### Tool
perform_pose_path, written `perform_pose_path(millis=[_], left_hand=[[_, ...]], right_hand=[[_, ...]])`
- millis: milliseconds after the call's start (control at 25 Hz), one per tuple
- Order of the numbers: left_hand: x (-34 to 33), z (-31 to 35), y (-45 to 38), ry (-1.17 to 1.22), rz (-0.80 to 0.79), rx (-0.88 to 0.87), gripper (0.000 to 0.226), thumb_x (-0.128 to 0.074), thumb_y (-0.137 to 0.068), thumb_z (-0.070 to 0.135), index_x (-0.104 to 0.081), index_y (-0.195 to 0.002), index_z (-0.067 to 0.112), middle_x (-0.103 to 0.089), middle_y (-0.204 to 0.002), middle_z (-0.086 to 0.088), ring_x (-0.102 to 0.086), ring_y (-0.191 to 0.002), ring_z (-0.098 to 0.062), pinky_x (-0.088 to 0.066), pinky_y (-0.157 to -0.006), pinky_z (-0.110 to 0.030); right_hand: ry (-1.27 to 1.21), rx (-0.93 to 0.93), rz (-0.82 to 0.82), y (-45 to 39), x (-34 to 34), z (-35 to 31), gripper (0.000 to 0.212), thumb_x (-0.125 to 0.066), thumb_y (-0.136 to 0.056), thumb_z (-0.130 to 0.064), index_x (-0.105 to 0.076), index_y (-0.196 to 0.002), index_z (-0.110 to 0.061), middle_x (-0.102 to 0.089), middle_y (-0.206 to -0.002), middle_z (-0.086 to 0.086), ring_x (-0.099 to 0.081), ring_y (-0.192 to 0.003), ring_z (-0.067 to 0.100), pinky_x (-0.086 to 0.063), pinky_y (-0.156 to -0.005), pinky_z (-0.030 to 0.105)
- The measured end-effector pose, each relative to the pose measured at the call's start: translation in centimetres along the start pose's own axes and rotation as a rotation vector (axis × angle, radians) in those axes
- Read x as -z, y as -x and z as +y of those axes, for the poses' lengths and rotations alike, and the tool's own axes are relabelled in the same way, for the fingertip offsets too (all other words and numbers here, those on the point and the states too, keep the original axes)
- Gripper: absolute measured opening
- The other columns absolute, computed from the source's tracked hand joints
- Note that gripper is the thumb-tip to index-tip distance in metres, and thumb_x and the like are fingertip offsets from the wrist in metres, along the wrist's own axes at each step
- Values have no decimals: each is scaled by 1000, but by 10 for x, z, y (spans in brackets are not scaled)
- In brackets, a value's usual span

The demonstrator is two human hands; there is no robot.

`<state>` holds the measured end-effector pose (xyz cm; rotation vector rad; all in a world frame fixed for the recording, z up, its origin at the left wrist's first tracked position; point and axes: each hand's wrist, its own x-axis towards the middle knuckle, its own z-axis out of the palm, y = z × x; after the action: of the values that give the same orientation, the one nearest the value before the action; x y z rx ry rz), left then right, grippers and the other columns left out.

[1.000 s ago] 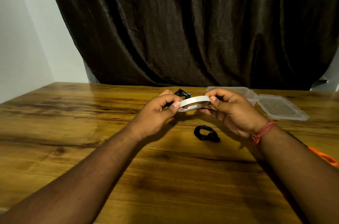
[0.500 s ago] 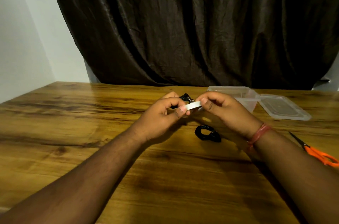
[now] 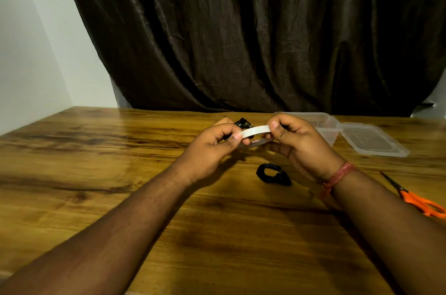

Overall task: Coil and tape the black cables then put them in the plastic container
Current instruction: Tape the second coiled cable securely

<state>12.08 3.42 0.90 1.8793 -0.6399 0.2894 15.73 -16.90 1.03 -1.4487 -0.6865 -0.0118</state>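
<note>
left hand pinches tape roll above table | black cable behind it | right hand grips roll's other side | coiled cable below on table | container, lid, scissors right

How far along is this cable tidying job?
Partway, it seems. One black cable lies coiled on the table; whether it is taped is unclear. Both hands, left hand and right hand, pinch the white tape, with another cable behind the left. No cable shows in the open container, which is partly hidden.
</note>
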Motion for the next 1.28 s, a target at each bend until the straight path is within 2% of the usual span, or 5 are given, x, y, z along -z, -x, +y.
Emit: perform_pose_path(millis=[240, 560, 800, 1080, 1280], left_hand=[[-2, 4, 2, 23, -16, -26, 21, -48, -94, 12, -67, -87, 5, -45, -90, -1, -50, -80, 7, -44, -70, -7], [-3, 7, 1, 28, -31, -12, 23, -44, -88, 14, -65, -87, 4, -45, -91, -3, -50, -80, 5, -43, -69, -8], [-4, 4, 2, 30, -44, -13, 24, -46, -94, 21, -62, -80, 10, -46, -88, 1, -49, -77, 4, -40, -68, -7], [-1, 2, 1, 47, -84, -33, 21, -43, -94, 20, -64, -88, 19, -46, -92, -3, -49, -84, -4, -41, -72, -9], [-1, 2, 1, 17, -70, -19, 21, -44, -94, 23, -65, -88, 22, -48, -92, -1, -49, -88, -12, -39, -76, -13]], right_hand=[[-15, -11, -21, -1, 3, 5, 18, -55, -88, -25, -58, -81, -9, -55, -82, 8, -53, -89, 31, -46, -86, 47], [-9, -27, 5, -2, 3, 7, 17, -55, -87, -29, -60, -81, -14, -56, -85, 9, -55, -91, 31, -48, -82, 42], [-12, 10, -48, 0, 1, 5, 21, -53, -89, -24, -55, -87, -3, -54, -83, 10, -55, -87, 29, -49, -80, 39], [-71, 7, -33, 1, 3, 5, 20, -53, -89, -24, -55, -86, -5, -60, -78, 0, -61, -81, 16, -49, -76, 34], [-72, 5, -38, 1, 5, 5, 19, -53, -89, -25, -57, -85, -7, -58, -80, 3, -58, -83, 19, -48, -79, 38]])
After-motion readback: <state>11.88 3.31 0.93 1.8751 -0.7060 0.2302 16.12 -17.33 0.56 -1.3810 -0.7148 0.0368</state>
